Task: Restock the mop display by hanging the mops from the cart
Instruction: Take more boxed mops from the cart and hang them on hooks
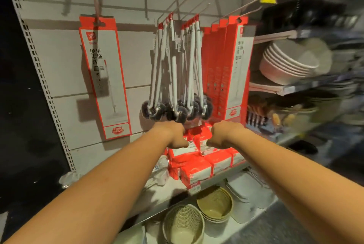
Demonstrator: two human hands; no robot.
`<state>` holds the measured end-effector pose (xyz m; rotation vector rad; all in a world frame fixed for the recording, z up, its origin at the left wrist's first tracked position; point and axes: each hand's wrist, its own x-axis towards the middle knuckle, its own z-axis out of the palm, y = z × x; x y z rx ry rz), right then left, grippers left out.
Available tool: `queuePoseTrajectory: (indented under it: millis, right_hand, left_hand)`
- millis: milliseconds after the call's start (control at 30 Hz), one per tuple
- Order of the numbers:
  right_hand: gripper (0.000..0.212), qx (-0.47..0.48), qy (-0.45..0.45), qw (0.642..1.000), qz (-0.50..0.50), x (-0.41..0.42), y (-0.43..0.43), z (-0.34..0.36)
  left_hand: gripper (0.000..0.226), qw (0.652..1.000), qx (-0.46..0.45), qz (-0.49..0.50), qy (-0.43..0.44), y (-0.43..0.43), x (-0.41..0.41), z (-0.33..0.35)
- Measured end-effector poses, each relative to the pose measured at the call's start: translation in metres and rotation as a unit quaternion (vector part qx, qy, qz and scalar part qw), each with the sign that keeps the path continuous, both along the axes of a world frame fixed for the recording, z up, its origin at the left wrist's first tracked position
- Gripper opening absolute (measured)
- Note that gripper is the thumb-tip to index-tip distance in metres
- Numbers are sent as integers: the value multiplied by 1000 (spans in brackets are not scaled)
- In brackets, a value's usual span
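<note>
Two bare arms reach forward at a store's mop display. The left hand (173, 135) and right hand (222, 134) sit side by side, near but apart, at the top of a stack of red packs (199, 163) on a shelf (222, 176). Only the backs and thumbs show; the fingers are turned away over the packs, and whether they grip anything cannot be told. One mop box (104, 78) hangs alone at 10 o'clock from the hands, with bare back panel (59, 56) on both sides of it. A row of mop boxes (226, 66) hangs packed face to face at 1 o'clock, its right edge just beside stacked bowls (285, 62). Between the two — at 12 o'clock — a cluster of brushes (175, 78) dangles, its dark heads just above the left hand. Hooks (241, 9) jut out above, their front lengths bare. Baskets (197, 216) crowd the lower shelf at 6 o'clock.
</note>
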<state>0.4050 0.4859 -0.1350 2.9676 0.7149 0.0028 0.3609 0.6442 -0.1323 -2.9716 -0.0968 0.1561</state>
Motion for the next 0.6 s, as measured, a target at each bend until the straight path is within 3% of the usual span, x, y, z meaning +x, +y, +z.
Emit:
queuePoseTrajectory:
  millis: [267, 400, 600]
  right_hand:
    - [43, 15, 26, 994, -105, -4, -162, -15]
    - [29, 18, 34, 986, -160, -12, -259, -24]
    - [28, 17, 40, 968, -245, -31, -391, -44]
  left_hand:
    - [43, 992, 1, -127, 7, -164, 36, -11]
    - [39, 983, -16, -182, 21, -262, 48, -21]
    - [32, 967, -51, -244, 45, -399, 51, -45]
